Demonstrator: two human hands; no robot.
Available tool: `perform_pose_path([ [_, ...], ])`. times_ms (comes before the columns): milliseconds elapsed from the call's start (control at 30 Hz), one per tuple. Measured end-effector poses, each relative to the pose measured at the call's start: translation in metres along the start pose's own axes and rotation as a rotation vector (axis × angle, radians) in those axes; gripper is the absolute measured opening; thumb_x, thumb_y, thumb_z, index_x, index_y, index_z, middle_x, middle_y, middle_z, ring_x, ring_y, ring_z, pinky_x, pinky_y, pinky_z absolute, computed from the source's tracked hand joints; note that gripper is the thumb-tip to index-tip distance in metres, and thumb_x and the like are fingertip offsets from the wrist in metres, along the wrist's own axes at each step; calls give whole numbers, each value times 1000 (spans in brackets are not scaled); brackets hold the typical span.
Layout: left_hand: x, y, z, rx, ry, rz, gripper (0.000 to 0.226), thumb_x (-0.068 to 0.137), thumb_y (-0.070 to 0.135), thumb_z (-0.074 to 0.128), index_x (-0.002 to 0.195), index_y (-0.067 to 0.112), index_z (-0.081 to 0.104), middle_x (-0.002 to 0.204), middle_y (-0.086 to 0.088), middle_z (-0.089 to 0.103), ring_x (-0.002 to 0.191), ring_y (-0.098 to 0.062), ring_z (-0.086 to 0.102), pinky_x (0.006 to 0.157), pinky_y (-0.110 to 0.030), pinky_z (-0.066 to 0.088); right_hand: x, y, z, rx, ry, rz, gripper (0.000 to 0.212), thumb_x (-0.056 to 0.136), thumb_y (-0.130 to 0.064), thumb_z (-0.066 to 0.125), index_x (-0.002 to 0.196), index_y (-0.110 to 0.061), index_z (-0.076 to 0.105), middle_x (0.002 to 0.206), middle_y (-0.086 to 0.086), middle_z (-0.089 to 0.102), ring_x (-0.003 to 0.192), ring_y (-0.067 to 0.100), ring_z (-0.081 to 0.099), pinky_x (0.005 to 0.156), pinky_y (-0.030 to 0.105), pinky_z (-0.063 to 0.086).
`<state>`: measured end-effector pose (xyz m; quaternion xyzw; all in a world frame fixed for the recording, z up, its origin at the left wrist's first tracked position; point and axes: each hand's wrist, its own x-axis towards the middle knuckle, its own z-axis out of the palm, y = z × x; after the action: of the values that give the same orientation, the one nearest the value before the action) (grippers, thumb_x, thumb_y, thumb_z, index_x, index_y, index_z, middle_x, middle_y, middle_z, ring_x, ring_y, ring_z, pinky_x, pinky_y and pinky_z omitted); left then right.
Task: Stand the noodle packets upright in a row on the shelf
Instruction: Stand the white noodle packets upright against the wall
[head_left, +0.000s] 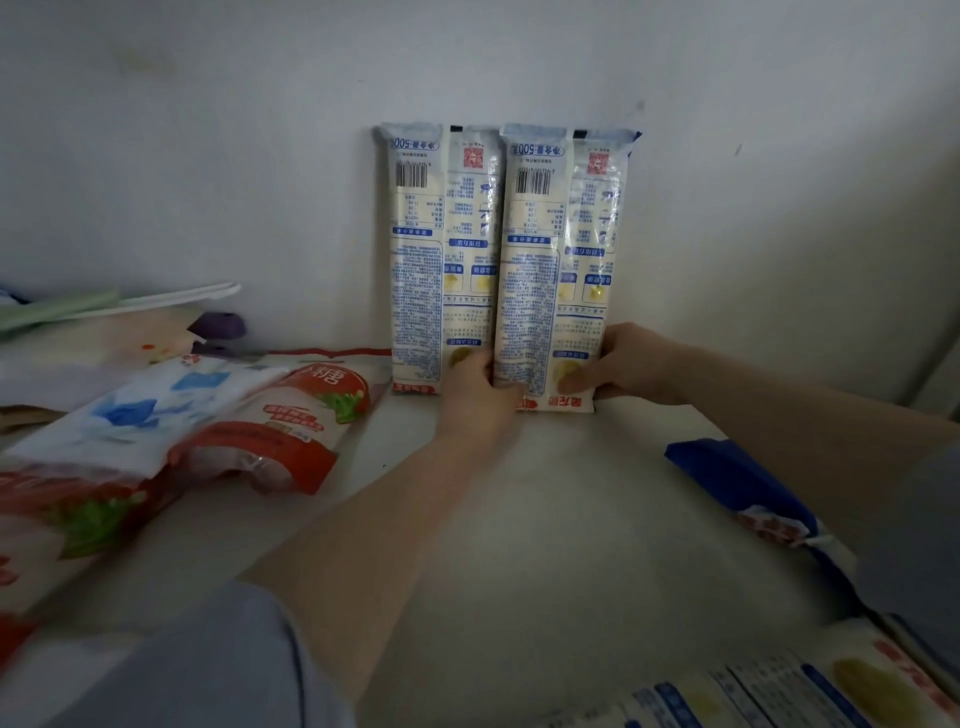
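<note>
White wall behind, two packets stand tall on the shelf (545, 493), touching side by side. Your left hand (475, 395) and right hand (631, 364) squeeze the bottom of the right packet (550, 249). The left packet (431, 249) stands free. More packets (779, 691) lie flat, low and to your right, so your right hand is nearer to them.
</note>
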<state>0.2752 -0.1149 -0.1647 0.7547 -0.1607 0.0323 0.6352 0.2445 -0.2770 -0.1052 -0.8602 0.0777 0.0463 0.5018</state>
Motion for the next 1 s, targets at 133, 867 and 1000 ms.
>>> perform_pose_path([
  [133, -3, 1, 0, 74, 53, 17, 26, 80, 5, 62, 105, 12, 67, 98, 0, 70, 92, -14, 66, 82, -28, 55, 2, -2, -1, -17, -11, 5, 37, 77, 5, 70, 106, -15, 61, 92, -3, 66, 85, 15, 64, 75, 29, 52],
  [867, -11, 7, -2, 493, 239, -9, 27, 89, 26, 54, 74, 11, 70, 64, -3, 61, 63, -21, 58, 50, -22, 35, -6, 30, 16, 119, 260, -87, 41, 77, -9, 75, 116, -16, 66, 99, -3, 69, 89, 15, 67, 72, 19, 52],
  [1000, -11, 6, -2, 557, 252, -29, 24, 86, 27, 54, 77, 14, 72, 71, -2, 66, 71, -22, 61, 58, -25, 43, -7, 30, 13, 165, 258, -48, 36, 76, -6, 76, 110, -14, 69, 101, 2, 71, 89, 16, 69, 77, 24, 53],
])
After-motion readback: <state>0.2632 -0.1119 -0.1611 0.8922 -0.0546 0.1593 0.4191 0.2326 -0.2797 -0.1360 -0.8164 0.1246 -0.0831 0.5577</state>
